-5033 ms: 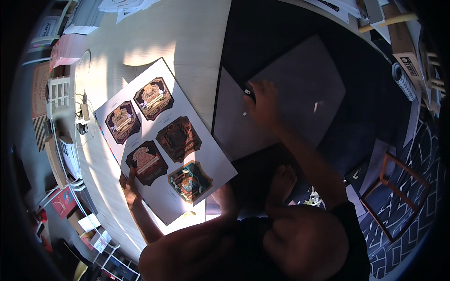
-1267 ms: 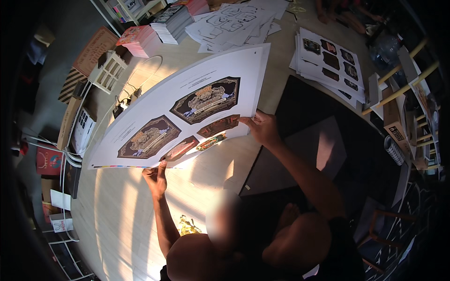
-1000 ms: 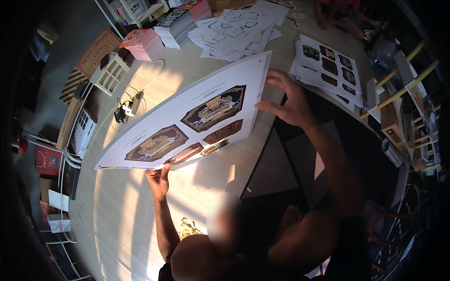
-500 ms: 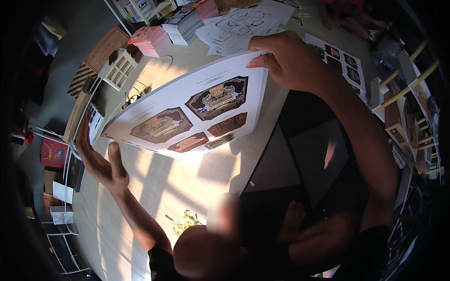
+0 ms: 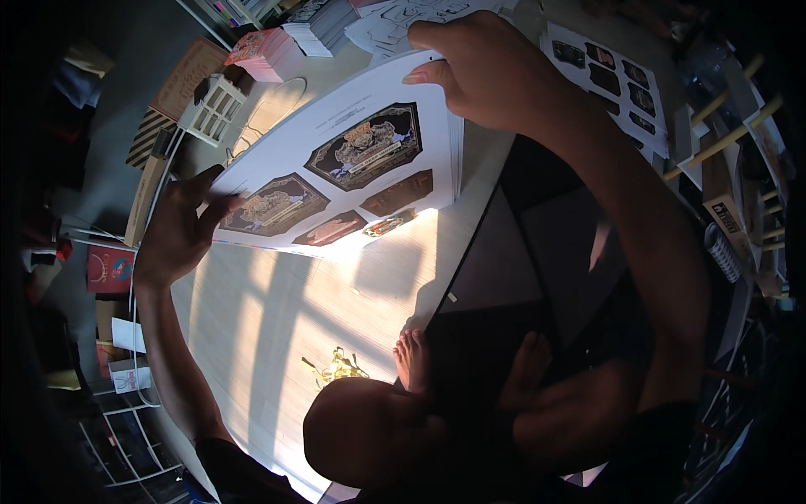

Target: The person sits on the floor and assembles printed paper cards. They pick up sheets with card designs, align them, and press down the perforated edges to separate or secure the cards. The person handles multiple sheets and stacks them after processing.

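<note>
On my remote feed, I see the printed sheets (image 5: 340, 168) slanting across the frame's upper centre — the left hand (image 5: 175, 235) with fingers clamped on their left end, the right hand (image 5: 487, 71) pinching their upper-right corner.

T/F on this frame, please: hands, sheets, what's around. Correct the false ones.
1. The right hand grips the stack of label-printed sheets near its upper right corner. True.
2. Only one hand is on the stack. False: the left hand is at its left edge.
3. The stack lies flat. False: it is held up at a tilt.
4. A yellow tangle lies on the pale floor. True.
5. The dark mat is left of the tangle. False: it is to the right.
6. Another pile of printed sheets lies at upper right. True.
</note>
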Demonstrator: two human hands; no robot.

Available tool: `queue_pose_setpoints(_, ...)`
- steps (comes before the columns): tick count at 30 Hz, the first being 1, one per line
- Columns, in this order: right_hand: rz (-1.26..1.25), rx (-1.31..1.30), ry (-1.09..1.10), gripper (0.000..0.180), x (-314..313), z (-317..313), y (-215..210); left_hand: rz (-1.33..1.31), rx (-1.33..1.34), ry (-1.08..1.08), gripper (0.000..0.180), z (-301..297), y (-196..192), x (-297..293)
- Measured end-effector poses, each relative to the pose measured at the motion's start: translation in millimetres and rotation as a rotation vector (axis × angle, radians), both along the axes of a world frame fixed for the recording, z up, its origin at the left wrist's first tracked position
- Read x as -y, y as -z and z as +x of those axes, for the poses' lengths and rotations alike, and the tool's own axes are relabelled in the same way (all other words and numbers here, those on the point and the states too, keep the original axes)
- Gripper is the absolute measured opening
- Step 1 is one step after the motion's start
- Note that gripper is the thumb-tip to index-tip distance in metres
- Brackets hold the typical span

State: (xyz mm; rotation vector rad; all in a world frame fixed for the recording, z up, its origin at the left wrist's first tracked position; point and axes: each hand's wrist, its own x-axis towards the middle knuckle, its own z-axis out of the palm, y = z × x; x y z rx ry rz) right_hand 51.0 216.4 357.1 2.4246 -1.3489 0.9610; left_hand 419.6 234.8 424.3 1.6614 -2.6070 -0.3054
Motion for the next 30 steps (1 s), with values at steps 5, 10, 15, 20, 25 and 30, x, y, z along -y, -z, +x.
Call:
queue_pose_setpoints(5, -0.116, -0.111, 0.336, 0.023, -16.1, 39.4, 14.8, -0.297, 0.194, -0.075, 0.034, -22.1, 24.8, -23.0)
queue_pose_setpoints(10, 0.139, 0.037, -0.035, 0.022, -2.3, 2.2, -9.1, -0.048, 0.030, 0.098, 0.029, 5.4, -2.2, -4.5)
queue_pose_setpoints(15, -0.116, -0.043, 0.292, 0.018, -21.1, 34.1, 7.4, -0.171, 0.162, -0.003, 0.037, -20.0, 3.1, -16.5)
queue_pose_setpoints(20, 0.002, 0.171, -0.077, 0.027, 5.1, 4.7, -0.3, -0.128, 0.173, 0.156, 0.032, -2.2, -3.6, -6.5)
queue_pose_setpoints(25, 0.028, 0.077, -0.017, 0.026, -3.0, 1.0, -4.6, -0.076, 0.029, 0.242, 0.027, -6.7, -12.3, 0.4)
queue_pose_setpoints(30, -0.128, 0.054, 0.120, 0.023, -4.0, 24.8, 11.2, -0.151, 0.072, 0.129, 0.026, -12.8, 2.5, -13.7)
